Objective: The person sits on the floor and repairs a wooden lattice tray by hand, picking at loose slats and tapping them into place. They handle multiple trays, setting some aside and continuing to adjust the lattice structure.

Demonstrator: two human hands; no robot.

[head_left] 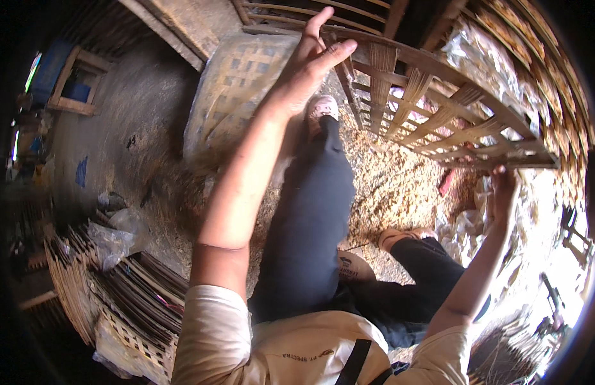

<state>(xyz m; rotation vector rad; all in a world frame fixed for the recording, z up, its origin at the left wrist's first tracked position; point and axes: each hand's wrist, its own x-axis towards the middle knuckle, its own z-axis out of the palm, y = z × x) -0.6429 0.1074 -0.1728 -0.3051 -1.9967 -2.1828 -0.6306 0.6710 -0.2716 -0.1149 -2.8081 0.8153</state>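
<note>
A woven bamboo tray (414, 86) with a wooden frame is tilted up ahead of me, towards the right. My right hand (504, 192) grips its lower right edge, fingertips showing at the rim. At the tray's far left corner is my left hand (308, 69), thumb and forefinger stretched apart. Whether that hand touches the frame I cannot tell, and its other fingers are hidden. Through the gaps between the slats, the littered floor and some plastic show.
A second woven tray (243, 74), under pale sheeting, leans left of my forward foot. Wood-like shavings (393, 186) cover the floor. Slatted racks (554, 70) and crumpled clear plastic (483, 58) stand at right. Stacked trays (140, 289) lie at lower left.
</note>
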